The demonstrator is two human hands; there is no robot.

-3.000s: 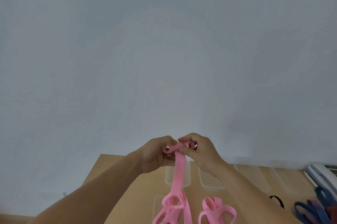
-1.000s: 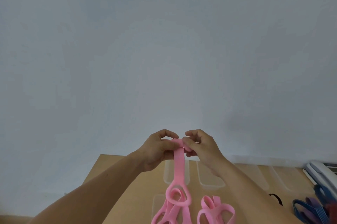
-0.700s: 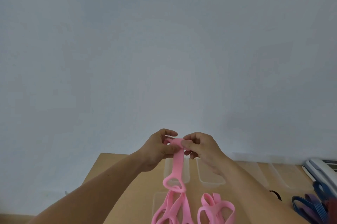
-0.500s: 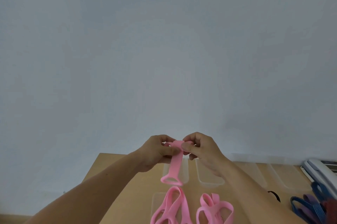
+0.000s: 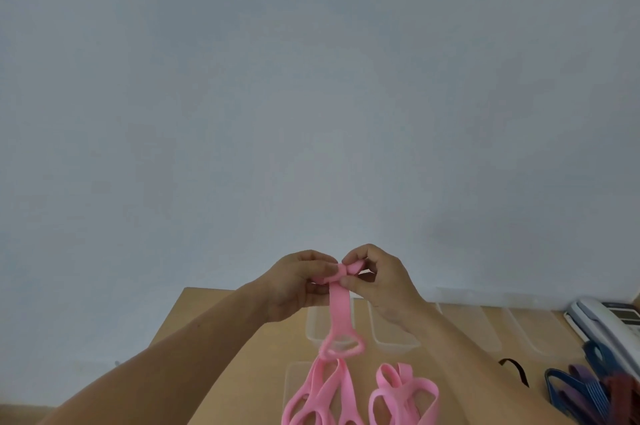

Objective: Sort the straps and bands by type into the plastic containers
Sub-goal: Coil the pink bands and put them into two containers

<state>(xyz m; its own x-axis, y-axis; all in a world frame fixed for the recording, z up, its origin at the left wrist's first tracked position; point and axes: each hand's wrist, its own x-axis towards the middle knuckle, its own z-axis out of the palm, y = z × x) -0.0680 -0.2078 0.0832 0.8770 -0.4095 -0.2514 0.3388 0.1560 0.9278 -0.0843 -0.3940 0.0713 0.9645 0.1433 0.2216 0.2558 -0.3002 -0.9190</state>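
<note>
1. My left hand (image 5: 298, 282) and right hand (image 5: 381, 281) both pinch the top end of a pink strap (image 5: 341, 310). Fingers (image 5: 322, 267) are curled and clamped on a small rolled-up bit of it.
2. The strap is held up above the bench (image 5: 221, 331). The rest hangs straight down, its looped end dangling just over the pink straps (image 5: 322, 393) in the near plastic container (image 5: 292, 379).
3. Handling, my guess: light, soft, limp and probably stretchy, with no stiffness. Not fragile. I can't tell rubber from fabric.
4. Where to hold: on the roll itself, thumb and fingertip on the flat faces. The roll likely springs open if the pinch loosens.
5. A second pink bunch (image 5: 403, 393) lies just beside the first. Blue and purple bands (image 5: 575, 386) at the right edge are a different type, well apart.
</note>
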